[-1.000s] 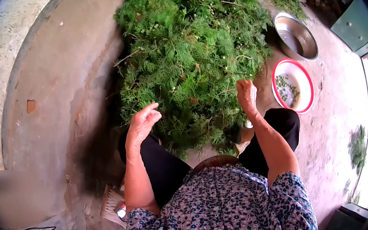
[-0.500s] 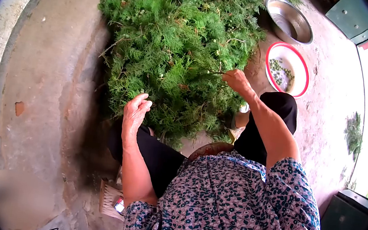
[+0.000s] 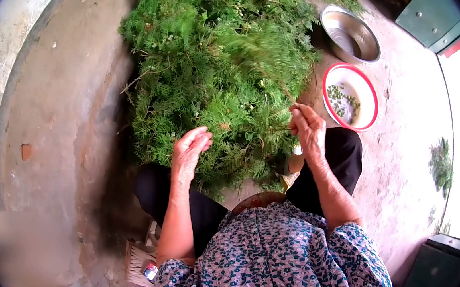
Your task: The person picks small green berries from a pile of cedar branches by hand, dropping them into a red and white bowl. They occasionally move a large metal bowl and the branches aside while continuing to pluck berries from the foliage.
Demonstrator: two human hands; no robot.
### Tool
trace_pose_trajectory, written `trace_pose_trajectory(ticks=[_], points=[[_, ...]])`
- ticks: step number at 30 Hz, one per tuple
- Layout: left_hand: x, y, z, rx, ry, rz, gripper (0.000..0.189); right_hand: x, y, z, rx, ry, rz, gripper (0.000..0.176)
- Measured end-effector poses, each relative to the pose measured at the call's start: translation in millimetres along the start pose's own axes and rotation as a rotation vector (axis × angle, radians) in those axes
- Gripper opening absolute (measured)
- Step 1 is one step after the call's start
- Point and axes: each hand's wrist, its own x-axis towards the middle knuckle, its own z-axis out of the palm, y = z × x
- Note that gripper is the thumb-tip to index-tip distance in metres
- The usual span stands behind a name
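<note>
Two bare hands reach over the near part of a leafy green pile point(image 3: 191, 81) in the head view, well apart from each other. The right hand point(image 3: 308, 135) is closed in a pinch on the thin stem of a sprig point(image 3: 261, 52); from that grip the sprig slants away and to the left over the pile, its leafy end blurred. Left of this grip, the left hand point(image 3: 187, 152) hangs over the near edge of the pile with fingers loosely curled; whether they hold anything small, I cannot tell. Just beyond the right hand and to its right stands a white bowl with a red rim point(image 3: 376, 110), small green pieces lying in it, and past that a metal basin point(image 3: 371, 56). Farther right of the grip, a green clump point(image 3: 441, 165) lies on the concrete floor point(image 3: 395, 181). Black-trousered knees are below both hands, the right knee point(image 3: 345, 152) just beside the right wrist.
</note>
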Motion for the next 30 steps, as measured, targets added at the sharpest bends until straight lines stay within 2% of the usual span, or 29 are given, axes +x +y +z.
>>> trace_pose_trajectory(ticks=[2,4,6,7,8,10,12,14,16,17,18,19,20,21,23,24,25,26,28,30], points=[[1.6,1.2,20.7,-0.171,-0.023,0.013,0.029,-20.8,5.5,19.2,0.057,0.010,-0.060,0.019],[8.0,-1.8,34.8,-0.388,-0.034,-0.086,0.046,-44.5,4.0,35.4,-0.067,-0.033,-0.133,0.015],[9.4,-9.3,39.2,-0.720,-0.074,-0.115,0.058,-60.3,46.0,49.5,-0.150,-0.191,-0.429,0.019],[3.9,1.0,45.5,-0.792,-0.119,-0.125,0.063,-66.4,42.8,49.5,-0.240,-0.267,-0.543,0.022],[0.0,11.4,48.3,-0.967,-0.027,-0.225,0.051,-72.7,37.9,49.3,-0.329,-0.354,-0.653,0.025],[3.6,6.8,52.0,-0.731,0.203,-0.297,0.044,-83.0,15.0,51.0,-0.400,-0.529,-0.352,0.032],[3.3,5.7,57.6,-0.475,0.323,-0.371,0.035,-83.5,3.0,43.3,-0.406,-0.442,-0.422,0.041],[7.0,24.6,75.2,-0.580,0.284,-0.365,0.024,-68.1,-36.7,12.8,-0.245,-0.498,-0.327,0.040],[9.0,47.5,86.3,-0.418,0.396,-0.335,0.024,-53.9,-57.8,-20.3,-0.104,-0.319,-0.404,0.030],[14.0,47.2,86.4,-0.338,0.471,-0.342,0.024,-45.2,-62.3,-41.1,-0.129,-0.124,-0.436,0.025],[17.9,45.0,84.6,-0.327,0.461,-0.344,0.024,-35.7,-61.5,-62.8,-0.153,0.071,-0.464,0.022],[19.6,39.5,81.0,-0.326,0.466,-0.335,0.023,-24.3,-42.0,-82.7,-0.198,0.251,-0.354,0.020],[19.1,36.5,79.4,-0.317,0.474,-0.332,0.023,-3.1,-27.1,-110.9,-0.175,0.372,-0.370,0.023],[16.7,35.4,79.2,-0.286,0.485,-0.345,0.023,11.7,11.7,-140.9,-0.178,0.470,-0.228,0.025],[11.4,26.4,72.0,-0.251,0.497,-0.396,0.025,30.6,88.2,-201.0,0.120,0.619,0.158,0.018],[6.5,21.2,65.7,-0.238,0.515,-0.431,0.027,30.6,116.8,-223.0,0.123,0.738,0.346,0.020],[2.6,17.5,59.8,-0.186,0.545,-0.516,0.032,21.0,162.5,-250.1,0.118,0.749,0.500,0.022],[-0.7,11.5,55.1,-0.174,0.544,-0.521,0.032,10.9,202.6,-269.1,0.084,0.779,0.708,0.022],[-6.5,7.1,53.4,-0.139,0.580,-0.588,0.034,-10.5,225.5,-271.3,0.040,0.835,0.799,0.021],[-5.5,8.2,53.7,-0.083,0.627,-0.675,0.034,-33.2,262.7,-272.7,-0.127,0.618,0.930,0.019]])
